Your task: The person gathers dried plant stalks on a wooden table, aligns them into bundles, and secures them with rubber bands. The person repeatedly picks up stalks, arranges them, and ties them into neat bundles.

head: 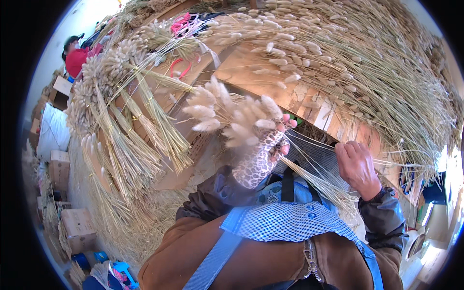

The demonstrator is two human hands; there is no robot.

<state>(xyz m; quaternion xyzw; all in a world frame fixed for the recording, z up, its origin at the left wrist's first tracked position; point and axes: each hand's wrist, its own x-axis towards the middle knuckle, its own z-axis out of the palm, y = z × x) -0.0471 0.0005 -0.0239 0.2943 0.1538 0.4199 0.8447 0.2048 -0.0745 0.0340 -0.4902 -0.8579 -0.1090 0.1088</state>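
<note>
My left hand (266, 148), in a leopard-print fingerless glove, grips a bunch of dried bunny-tail grass (241, 117) just below its fluffy heads. The stems of that bunch fan out down to the right over a blue checked apron (279, 222). To the right, my bare right hand (355, 166) has its fingers closed on a few thin stems that stretch from near the left hand. Part of the left palm is hidden by the glove and the heads.
Loose bunny-tail stems (362, 72) cover the wooden table (253, 69). Tied bundles (145, 119) lie at the left, near pink and red ties (180, 24). Cardboard boxes (78, 226) stand on the straw-strewn floor. A person in red (76, 61) is at the far left.
</note>
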